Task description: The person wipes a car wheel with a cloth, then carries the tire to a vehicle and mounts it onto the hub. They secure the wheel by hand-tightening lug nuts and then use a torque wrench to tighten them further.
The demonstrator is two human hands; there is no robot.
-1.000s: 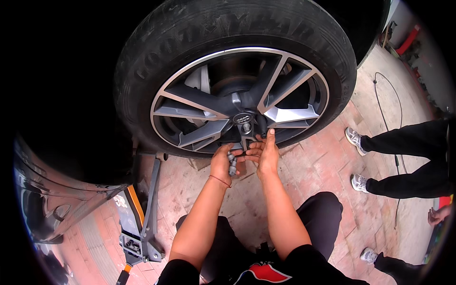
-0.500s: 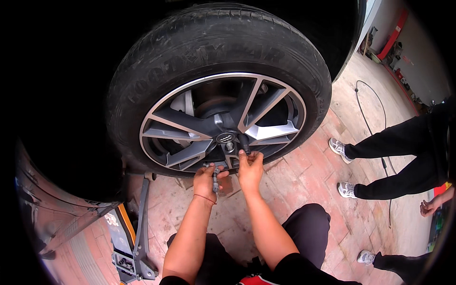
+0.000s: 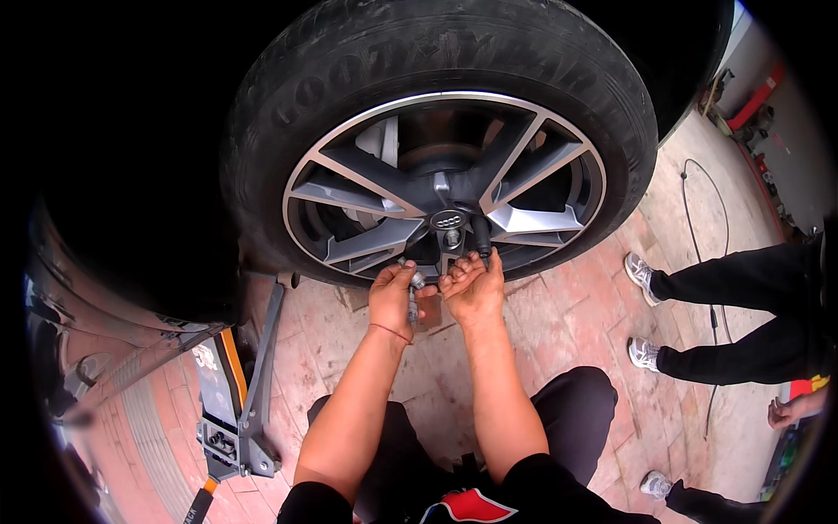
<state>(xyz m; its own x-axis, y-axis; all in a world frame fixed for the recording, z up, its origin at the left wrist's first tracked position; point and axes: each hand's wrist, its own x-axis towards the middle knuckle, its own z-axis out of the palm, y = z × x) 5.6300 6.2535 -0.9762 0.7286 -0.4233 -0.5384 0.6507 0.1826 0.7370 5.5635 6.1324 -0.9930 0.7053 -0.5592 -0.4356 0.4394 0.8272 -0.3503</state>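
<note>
The wheel's alloy rim (image 3: 524,236) stands in front of me inside its black tyre (image 3: 436,61). My left hand (image 3: 391,297) is closed around several metal wheel bolts (image 3: 415,301), just below the rim's lower edge. My right hand (image 3: 476,293) is turned palm up, thumb and curled fingertips at the outer end of a black cylindrical piece (image 3: 482,234). That piece sticks out of the wheel beside the round centre cap (image 3: 449,219). A silver bolt head (image 3: 452,237) shows in a hole below the cap.
A floor jack (image 3: 229,410) with a grey arm and orange edge stands at the left, beside the car's body panel (image 3: 96,349). At the right are a person's legs in black trousers (image 3: 724,279), another shoe (image 3: 655,483) and a hand. A thin black cable (image 3: 690,210) lies on the floor.
My right hand has rolled from a back-up pinch to palm up at the black piece's end. The left hand keeps the bolts. The wheel sits further right and higher in view.
</note>
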